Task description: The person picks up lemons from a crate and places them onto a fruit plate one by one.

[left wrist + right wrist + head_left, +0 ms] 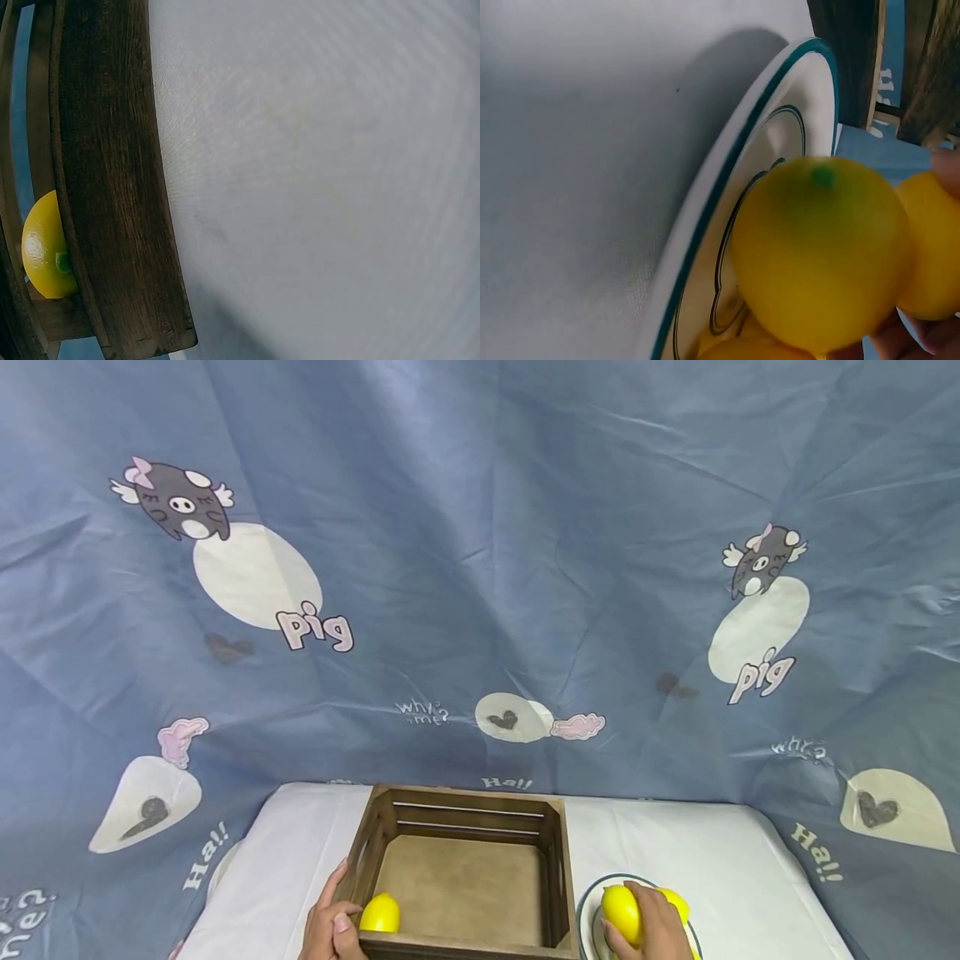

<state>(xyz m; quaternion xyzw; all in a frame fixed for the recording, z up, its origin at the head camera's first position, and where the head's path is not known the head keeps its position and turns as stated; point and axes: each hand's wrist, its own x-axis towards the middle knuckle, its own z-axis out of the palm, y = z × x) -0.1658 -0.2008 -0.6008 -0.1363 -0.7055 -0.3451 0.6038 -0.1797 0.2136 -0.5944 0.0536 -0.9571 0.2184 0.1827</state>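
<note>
My left hand [331, 923] grips the near left corner of a slatted brown wooden crate [480, 942]. A yellow lemon [380, 913] lies inside that corner, close to the fingers; its green tip shows through the crate's gap in the left wrist view. At the right, my right hand [657, 927] holds another lemon [622, 913] between thumb and fingers, over a white plate with a blue-green rim [587, 907]. More lemons, one of them [677, 903] beside the knuckles, are on the plate. A large lemon [821, 255] partly covers the held one in the right wrist view.
A white cloth [693, 835] covers the table under the crate and plate. Behind it and at both sides hangs a blue curtain [420, 610] with pig prints. The crate's right wall [564, 877] stands close to the plate.
</note>
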